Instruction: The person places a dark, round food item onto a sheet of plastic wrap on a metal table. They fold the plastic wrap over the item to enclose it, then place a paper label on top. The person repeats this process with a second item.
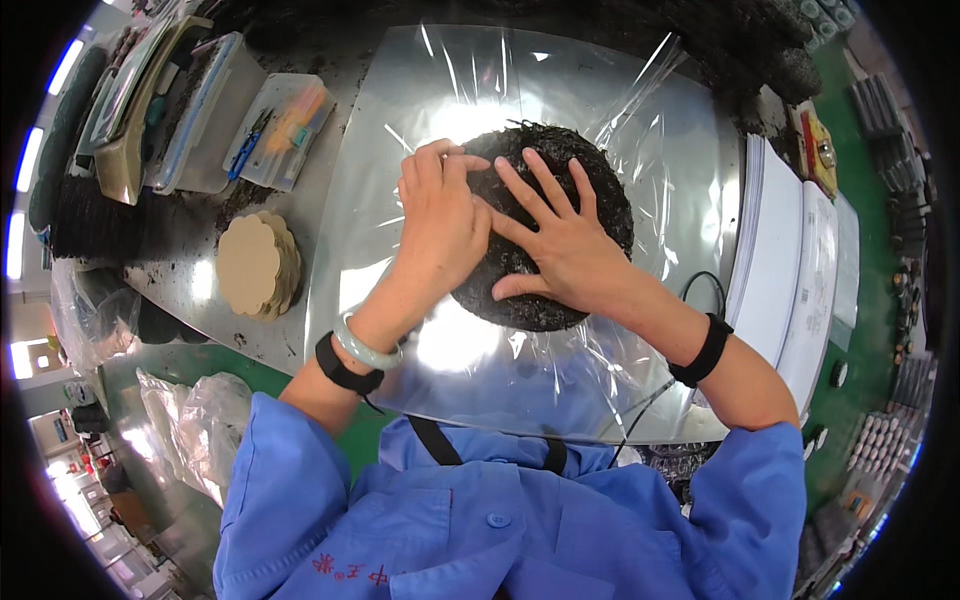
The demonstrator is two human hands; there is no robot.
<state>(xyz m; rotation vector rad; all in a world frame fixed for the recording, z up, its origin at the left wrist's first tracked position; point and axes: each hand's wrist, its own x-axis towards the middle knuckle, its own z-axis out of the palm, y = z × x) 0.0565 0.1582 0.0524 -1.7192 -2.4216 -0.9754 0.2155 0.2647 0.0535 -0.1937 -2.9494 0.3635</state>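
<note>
A round, flat cake of dark dried seaweed-like material (592, 161) lies before me on a clear plastic sheet (660, 360). My right hand (574, 251) rests on top of it, palm down, with the fingers spread wide. At the cake's left edge is my left hand (448, 214), its fingers bent and one fingertip touching the dark surface. The left hand's underside is hidden, so whether it pinches some of the material cannot be seen. Ragged strands stick out along the cake's far edge.
Tan scalloped discs (251, 266) are stacked at left. Behind them stand a clear plastic box (281, 135) holding blue-handled snips (246, 154) and a larger bin (210, 112). Stacked white paper (769, 247) lies at right. Dark loose material (727, 45) covers the far side.
</note>
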